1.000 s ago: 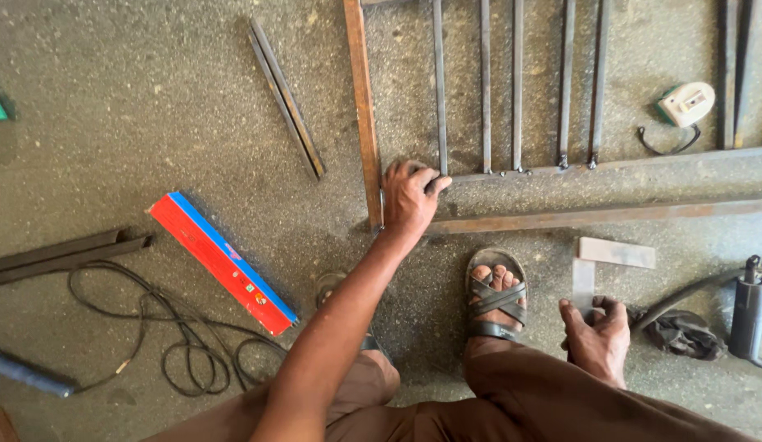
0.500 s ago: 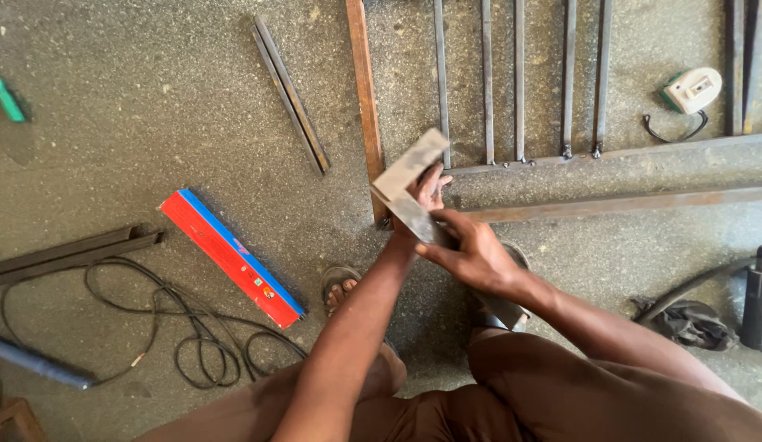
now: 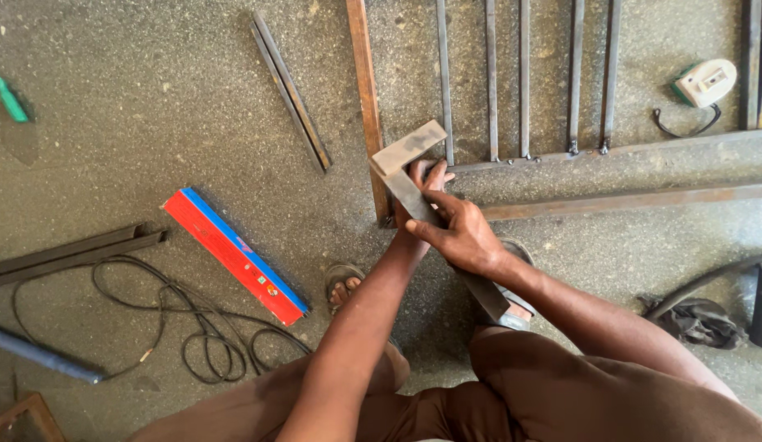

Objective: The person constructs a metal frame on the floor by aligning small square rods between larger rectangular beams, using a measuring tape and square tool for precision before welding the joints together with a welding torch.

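A grey steel try square (image 3: 409, 155) lies against the corner of a rusty metal frame (image 3: 363, 90) on the concrete floor. My right hand (image 3: 459, 233) grips the square's long blade near the middle. My left hand (image 3: 420, 182) is partly hidden under the right one and presses on the square beside the frame's corner. The blade's lower end (image 3: 495, 303) reaches back over my sandalled foot. Thin vertical bars (image 3: 491, 74) rise from the frame's cross rail (image 3: 626, 149).
A red and blue flat box (image 3: 233, 255) lies at the left beside a black cable (image 3: 168, 315). Two thin steel strips (image 3: 291, 92) and dark angle bars (image 3: 70, 252) lie on the floor. A tape measure (image 3: 706, 82) sits at upper right, a green-handled tool (image 3: 8, 98) at far left.
My right hand has come from the floor at the right up to the frame corner with the try square, and both hands now hold it there. The view has shifted slightly.
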